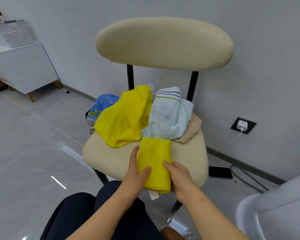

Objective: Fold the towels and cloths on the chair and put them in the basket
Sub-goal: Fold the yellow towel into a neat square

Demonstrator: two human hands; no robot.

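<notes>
- Dark trousers [80, 220] over the person's knees fill the bottom edge, close against the front of the chair.
- Chair [107, 156]: cream padded seat and back on black legs. All the laundry lies on the seat.
- Loose yellow cloth [121, 122]: the biggest piece, crumpled at the back left of the seat. It looks thin and smooth, so probably light, floppy and a little slippery; two corners would be the place to lift it.
- Blue towel [168, 118]: pale terry with coloured stripes at one end, bunched at the back right and touching the loose yellow cloth. It is thicker, so it should hold a crease better.
- Folded yellow cloth [154, 158]: a neat narrow oblong at the front of the seat, its near end hanging over the edge. It is soft and light and would likely fall open if lifted by one corner, so grip both long edges.
- White basket [10, 33]: on a cabinet at far left, well apart from the chair.
- Beige cloth [190, 130]: nubbly, mostly under the blue towel.
- Left hand [137, 172] and right hand [178, 177]: hands apart, one gripping each long edge of the folded yellow cloth, thumbs on top.
- Label [153, 194]: white tag dangling from the near end.
</notes>
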